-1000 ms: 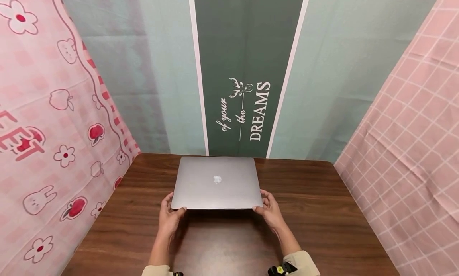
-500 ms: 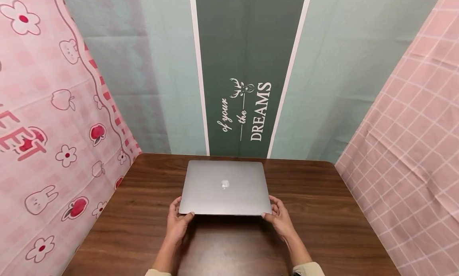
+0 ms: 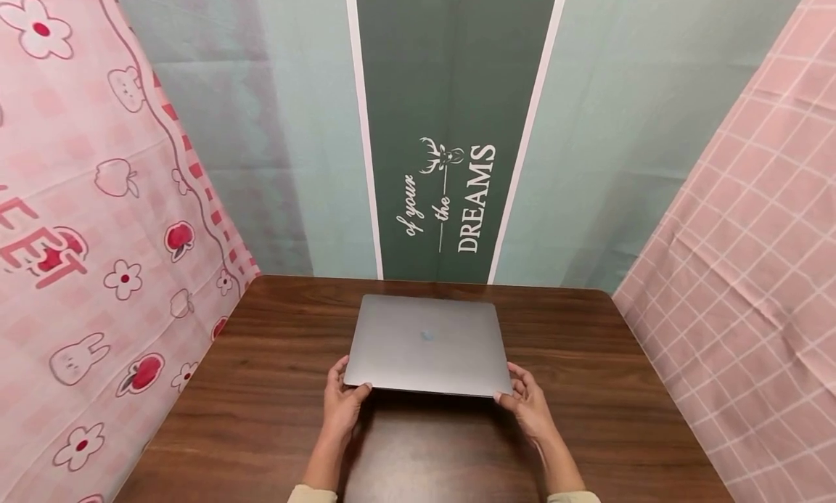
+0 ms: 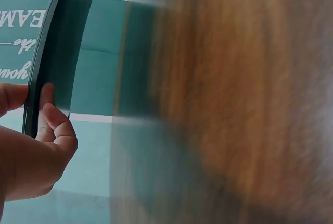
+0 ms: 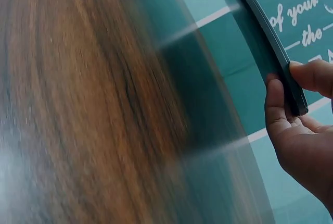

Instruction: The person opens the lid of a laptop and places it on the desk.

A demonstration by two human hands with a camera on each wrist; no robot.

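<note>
A closed grey laptop (image 3: pixel 427 347) with an apple logo on its lid is held between both hands in the head view. The left hand (image 3: pixel 342 401) grips its near left corner, thumb on top and fingers underneath. At the near right corner the right hand (image 3: pixel 530 409) pinches it the same way. Both wrist views show the laptop (image 4: pixel 62 41) edge-on, raised above the table, with a gap of backdrop beneath it. Curled fingertips (image 5: pixel 274 99) of the right hand press its underside while the thumb lies on the lid.
The brown wooden table (image 3: pixel 248 387) lies under the laptop and reflects light near its front. Behind it hangs a green cloth (image 3: pixel 431 67) with white lettering. Pink patterned cloth (image 3: pixel 78 387) borders the left side, and pink checked cloth (image 3: pixel 738 271) the right.
Both hands have carried the laptop rightward and slightly toward the person. Its right side now sits a little lower in view than its left. The grip is unchanged.
</note>
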